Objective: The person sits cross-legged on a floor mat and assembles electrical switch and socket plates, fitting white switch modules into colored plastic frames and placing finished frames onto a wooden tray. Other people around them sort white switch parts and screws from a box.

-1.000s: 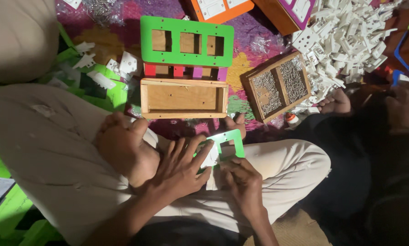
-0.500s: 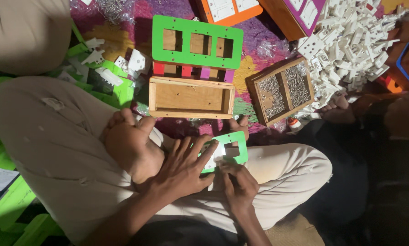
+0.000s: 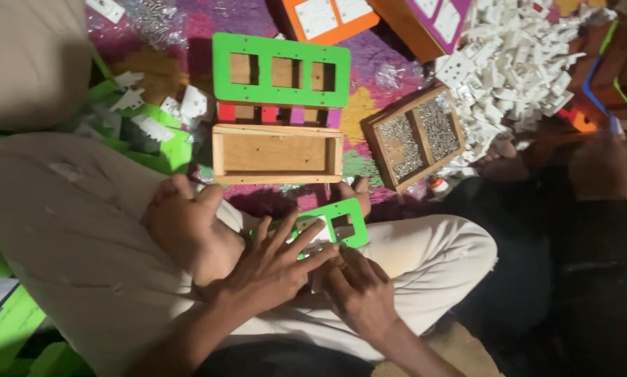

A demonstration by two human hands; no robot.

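Left hand (image 3: 275, 269) covers the left part of the green plate (image 3: 338, 222); what sits under the fingers can't be told. Right hand (image 3: 359, 293) hides the small piece it presses. Orange plate (image 3: 327, 17) and purple box (image 3: 432, 21) are cut by the far edge. Person at right (image 3: 606, 167) is dark, cut off.

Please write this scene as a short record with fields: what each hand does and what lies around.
left hand: fingers spread, pressing on the green plate
right hand: at the near edge of the same plate, on the lap
in front: open wooden box; green three-window frame
to the right: wooden tray with small metal bits; pile of white plastic parts
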